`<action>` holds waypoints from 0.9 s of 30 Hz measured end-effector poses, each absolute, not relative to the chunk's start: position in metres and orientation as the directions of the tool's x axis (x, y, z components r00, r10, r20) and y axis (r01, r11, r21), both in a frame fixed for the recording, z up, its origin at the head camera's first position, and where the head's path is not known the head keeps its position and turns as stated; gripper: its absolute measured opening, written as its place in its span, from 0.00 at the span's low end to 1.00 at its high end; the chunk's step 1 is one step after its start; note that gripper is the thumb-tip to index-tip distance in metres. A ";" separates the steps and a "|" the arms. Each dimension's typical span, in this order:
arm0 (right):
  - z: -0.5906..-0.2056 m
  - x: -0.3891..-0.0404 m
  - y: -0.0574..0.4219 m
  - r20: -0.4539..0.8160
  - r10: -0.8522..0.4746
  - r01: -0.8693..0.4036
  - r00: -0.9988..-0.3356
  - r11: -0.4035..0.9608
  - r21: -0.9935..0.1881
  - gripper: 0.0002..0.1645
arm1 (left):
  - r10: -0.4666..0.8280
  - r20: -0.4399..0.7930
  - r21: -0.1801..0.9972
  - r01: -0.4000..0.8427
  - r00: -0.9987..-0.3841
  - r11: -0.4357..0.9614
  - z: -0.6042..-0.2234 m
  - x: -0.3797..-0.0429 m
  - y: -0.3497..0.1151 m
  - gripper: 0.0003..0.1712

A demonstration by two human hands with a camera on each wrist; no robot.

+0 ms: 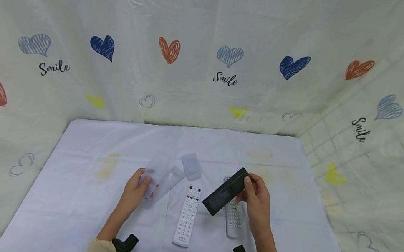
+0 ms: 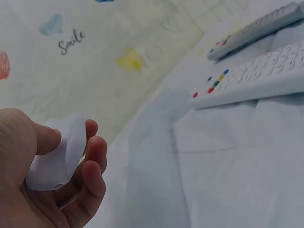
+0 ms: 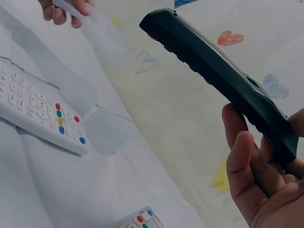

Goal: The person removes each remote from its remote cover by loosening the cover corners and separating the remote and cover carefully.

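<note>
My left hand [image 1: 136, 189] pinches a thin translucent plastic sleeve [image 2: 61, 156] between thumb and curled fingers. In my right hand [image 1: 257, 198] is a black remote control [image 1: 226, 192], gripped at one end and held tilted above the table. Its back faces up in the head view; the right wrist view shows buttons along its underside. A white remote control [image 1: 187, 216] with coloured buttons lies between the hands. Partly covered by the black one, a grey remote control [image 1: 233, 222] lies below my right hand.
A short translucent sleeve [image 1: 191, 166] lies beyond the white remote. Another long translucent strip [image 3: 57, 71] lies flat on the white tablecloth [image 1: 76, 194], close to my left hand. Behind the table hangs a curtain [image 1: 191, 87] printed with hearts.
</note>
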State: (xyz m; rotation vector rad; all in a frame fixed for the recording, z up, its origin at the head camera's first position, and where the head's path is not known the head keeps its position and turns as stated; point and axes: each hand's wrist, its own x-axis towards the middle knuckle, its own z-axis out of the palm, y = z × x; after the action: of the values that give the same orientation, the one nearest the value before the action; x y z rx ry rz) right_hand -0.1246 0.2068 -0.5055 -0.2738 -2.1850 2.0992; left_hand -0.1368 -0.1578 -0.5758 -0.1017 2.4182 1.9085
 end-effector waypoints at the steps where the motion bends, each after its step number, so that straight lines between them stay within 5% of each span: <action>1: -0.506 -0.124 0.206 -0.056 0.195 0.065 -0.979 0.042 -0.997 0.20 | -0.016 -0.092 0.965 -0.093 -0.996 0.247 -0.578 -0.142 -0.162 0.17; 12: -0.509 -0.121 0.198 -0.079 0.182 0.095 -0.980 0.079 -0.992 0.19 | -0.043 -0.127 0.845 -0.130 -0.991 0.519 -0.600 -0.181 -0.194 0.22; 27: -0.504 -0.110 0.193 0.136 0.131 -0.094 -0.982 0.288 -0.953 0.20 | -0.197 -0.032 0.572 -0.180 -0.980 0.801 -0.584 -0.175 -0.174 0.28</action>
State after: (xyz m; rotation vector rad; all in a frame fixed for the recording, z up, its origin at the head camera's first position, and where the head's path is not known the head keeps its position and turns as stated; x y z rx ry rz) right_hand -0.1096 0.1929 -0.5039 -0.0350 -2.3630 1.7697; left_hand -0.1745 -0.1743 -0.5835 -0.3149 3.0086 0.9505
